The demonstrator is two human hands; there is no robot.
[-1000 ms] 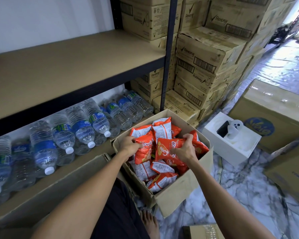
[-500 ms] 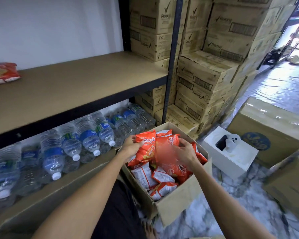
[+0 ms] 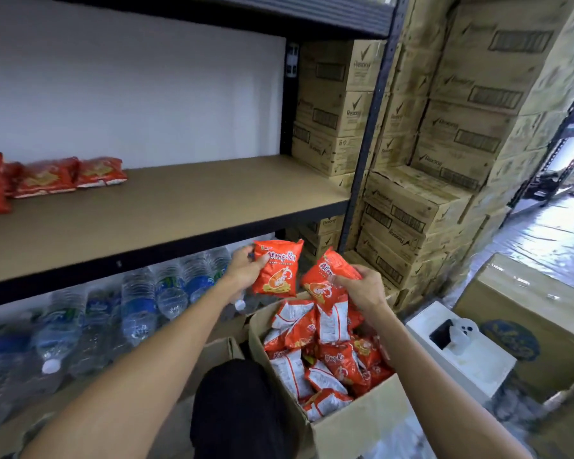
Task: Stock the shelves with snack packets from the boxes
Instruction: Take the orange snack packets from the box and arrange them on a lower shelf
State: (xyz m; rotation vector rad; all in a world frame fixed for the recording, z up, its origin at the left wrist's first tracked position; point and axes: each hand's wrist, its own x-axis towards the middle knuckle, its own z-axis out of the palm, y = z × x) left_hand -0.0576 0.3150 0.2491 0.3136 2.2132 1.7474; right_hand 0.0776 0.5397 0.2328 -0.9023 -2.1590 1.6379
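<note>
An open cardboard box (image 3: 362, 422) on the floor holds several orange snack packets (image 3: 332, 359). My left hand (image 3: 246, 271) grips one orange packet (image 3: 279, 270) above the box's far left corner, just below the shelf edge. My right hand (image 3: 362, 289) holds a bunch of orange packets (image 3: 325, 279) over the box. The brown shelf board (image 3: 166, 210) in front of me carries several red packets (image 3: 50, 177) at its far left.
Water bottles (image 3: 136, 303) lie in a row on the lower shelf. Stacked brown cartons (image 3: 421, 154) fill the right side behind a black upright post (image 3: 368, 127). A white box (image 3: 461, 352) and a big carton (image 3: 537, 319) stand on the marble floor to the right.
Both hands have lifted out of the box with packets, and my view has tilted up so the shelf and its red packets show.
</note>
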